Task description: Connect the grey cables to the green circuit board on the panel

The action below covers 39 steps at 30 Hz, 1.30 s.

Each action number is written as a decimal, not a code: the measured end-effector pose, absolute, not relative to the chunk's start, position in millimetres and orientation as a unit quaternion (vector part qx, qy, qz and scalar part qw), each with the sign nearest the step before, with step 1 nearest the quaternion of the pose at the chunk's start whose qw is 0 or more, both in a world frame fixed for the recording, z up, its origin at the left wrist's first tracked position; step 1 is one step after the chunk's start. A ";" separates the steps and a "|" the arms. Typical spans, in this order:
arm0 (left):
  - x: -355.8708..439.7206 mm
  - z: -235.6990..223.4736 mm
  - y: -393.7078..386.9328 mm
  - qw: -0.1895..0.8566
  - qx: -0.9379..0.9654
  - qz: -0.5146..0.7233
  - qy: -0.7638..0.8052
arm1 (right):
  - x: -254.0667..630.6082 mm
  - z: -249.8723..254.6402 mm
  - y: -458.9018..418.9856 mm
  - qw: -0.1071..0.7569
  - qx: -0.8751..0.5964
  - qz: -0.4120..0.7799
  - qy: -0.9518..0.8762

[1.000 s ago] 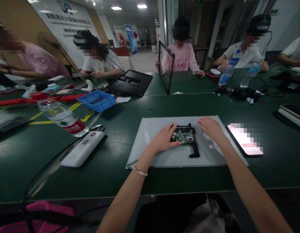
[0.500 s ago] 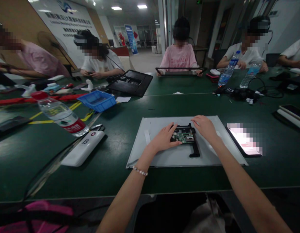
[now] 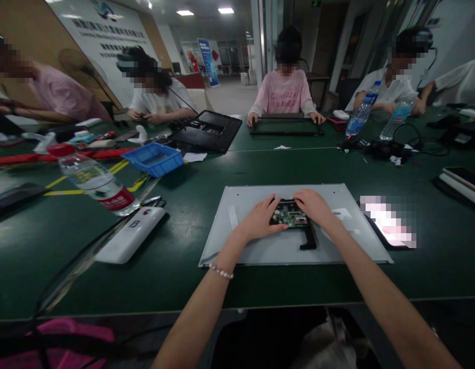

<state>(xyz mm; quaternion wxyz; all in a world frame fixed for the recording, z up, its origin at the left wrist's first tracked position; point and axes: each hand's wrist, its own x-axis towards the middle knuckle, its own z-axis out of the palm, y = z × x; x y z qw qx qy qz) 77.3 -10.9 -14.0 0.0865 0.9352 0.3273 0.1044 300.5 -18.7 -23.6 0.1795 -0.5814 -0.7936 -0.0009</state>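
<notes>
A green circuit board [image 3: 292,215] in a black plastic frame [image 3: 308,238] lies on a flat silvery-white panel [image 3: 256,252]. Across the board's left side, my left hand [image 3: 258,219] grips its edge, thumb along the near side and fingers at the far side. My right hand [image 3: 314,206] is closed at the far right corner, its bent fingers on the black frame. Its fingertips are partly hidden, and so is that corner. The frame's L-shaped arm sticks out toward me below the right hand.
Right of the panel lies a lit phone [image 3: 391,225]. On the left are a white power bank [image 3: 131,236], a water bottle [image 3: 101,184] and a blue tray [image 3: 155,160]. Across the green table, a co-worker's hands hold a thin black frame [image 3: 287,134]; an opened laptop base [image 3: 208,130] lies nearby.
My right hand has moved left from over the panel onto the board's far right corner. My left hand has stayed put. Opposite, a co-worker has lowered the upright black frame flat to the table.
</notes>
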 end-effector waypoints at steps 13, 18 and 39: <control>77.4 -12.4 -12.0 0.083 0.934 0.093 0.335 | 300.2 -23.8 -20.2 0.207 -0.586 0.017 -0.783; 77.9 -11.2 -12.6 0.085 0.934 0.092 0.334 | 299.4 -24.8 -22.2 0.223 -0.586 0.039 -0.778; 78.5 -10.7 -12.3 0.095 0.933 0.094 0.333 | 303.4 -29.8 -15.3 0.243 -0.607 0.070 -0.754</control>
